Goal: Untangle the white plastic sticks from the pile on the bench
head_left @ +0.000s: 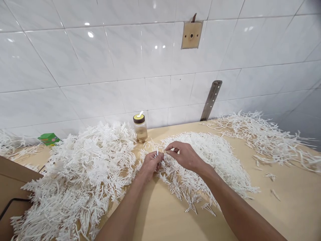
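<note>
My left hand (pixel 151 162) is closed around a small white branched piece (pixel 157 152), whose tip sticks up past the thumb. Close beside it, my right hand (pixel 185 155) pinches with thumb and forefinger; what sits between those fingertips is too small to make out. Both hands are over the front left edge of a flat heap of short white branched pieces (pixel 213 150). A larger, fluffier pile of white branched strands (pixel 95 160) lies left of my left hand.
A clear jar with a dark-rimmed yellow lid (pixel 140 130) stands behind the hands. Long white strands (pixel 263 137) spread over the right of the table (pixel 293 207). A metal strip (pixel 212 100) leans on the tiled wall. At left are a green box (pixel 49 138) and a brown carton (pixel 12 180).
</note>
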The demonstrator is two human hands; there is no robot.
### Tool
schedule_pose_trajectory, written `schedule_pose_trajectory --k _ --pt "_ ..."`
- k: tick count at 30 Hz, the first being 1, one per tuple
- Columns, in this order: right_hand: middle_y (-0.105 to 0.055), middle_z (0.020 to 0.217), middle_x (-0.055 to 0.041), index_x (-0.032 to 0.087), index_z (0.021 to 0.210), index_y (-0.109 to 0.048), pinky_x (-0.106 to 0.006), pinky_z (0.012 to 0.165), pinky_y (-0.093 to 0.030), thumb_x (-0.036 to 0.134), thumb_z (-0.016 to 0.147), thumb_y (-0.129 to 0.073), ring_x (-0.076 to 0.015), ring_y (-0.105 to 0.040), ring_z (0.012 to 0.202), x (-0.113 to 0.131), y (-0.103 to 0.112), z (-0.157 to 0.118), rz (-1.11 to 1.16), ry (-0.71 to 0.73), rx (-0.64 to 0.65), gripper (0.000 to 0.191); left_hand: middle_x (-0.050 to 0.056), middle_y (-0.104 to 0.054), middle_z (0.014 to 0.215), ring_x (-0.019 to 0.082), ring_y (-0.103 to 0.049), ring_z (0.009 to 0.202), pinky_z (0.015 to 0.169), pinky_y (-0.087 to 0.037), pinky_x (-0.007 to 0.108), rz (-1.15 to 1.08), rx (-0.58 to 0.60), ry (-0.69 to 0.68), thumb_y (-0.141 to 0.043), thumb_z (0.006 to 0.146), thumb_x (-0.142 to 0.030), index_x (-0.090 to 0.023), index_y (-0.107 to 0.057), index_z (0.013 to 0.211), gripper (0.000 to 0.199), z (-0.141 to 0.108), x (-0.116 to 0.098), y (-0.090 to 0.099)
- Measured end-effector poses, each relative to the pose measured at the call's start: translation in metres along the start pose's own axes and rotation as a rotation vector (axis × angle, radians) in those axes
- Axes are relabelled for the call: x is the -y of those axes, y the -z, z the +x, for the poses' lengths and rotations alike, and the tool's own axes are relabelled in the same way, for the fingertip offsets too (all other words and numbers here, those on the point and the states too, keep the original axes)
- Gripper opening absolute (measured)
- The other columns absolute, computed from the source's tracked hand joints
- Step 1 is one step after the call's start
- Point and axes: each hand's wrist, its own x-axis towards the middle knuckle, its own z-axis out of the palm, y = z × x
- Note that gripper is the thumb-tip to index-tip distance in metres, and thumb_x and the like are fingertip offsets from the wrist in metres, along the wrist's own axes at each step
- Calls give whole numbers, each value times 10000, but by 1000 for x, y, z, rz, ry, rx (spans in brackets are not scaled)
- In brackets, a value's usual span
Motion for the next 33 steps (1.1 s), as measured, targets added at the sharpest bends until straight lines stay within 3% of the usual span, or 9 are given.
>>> schedule_pose_trajectory --k 6,12,19,33 --pt "-726 763 -13 214 804 -741 -276 646 -436 304 848 -593 -157 -616 673 7 -7 -1 -25 -85 68 179 -23 -513 532 52 -396 406 404 -276 193 9 25 -15 -753 685 -557 -142 -597 710 444 1 5 3" --pt "-718 728 -13 199 770 -723 -264 611 -416 297 852 -550 -151 -598 636 6 -8 -2 -34 -105 73 215 -36 -490 527 49 -372 394 389 -234 194 51 32 -30 -743 688 -570 -150 -577 703 452 3 8 3" --pt "-734 755 -18 205 772 -740 -266 633 -420 285 838 -561 -162 -612 672 2 -7 1 -22 -103 129 207 -68 -422 459 46 -311 366 377 -200 195 133 18 -19 -735 667 -600 -165 -556 682 471 4 9 2" --pt "-654 757 -41 185 734 -614 -276 626 -359 184 884 -487 -155 -547 679 1 -20 -4 -241 -24 93 196 -79 -376 458 44 -297 382 403 -203 187 144 -77 -77 -727 697 -530 -177 -498 636 425 0 8 -4"
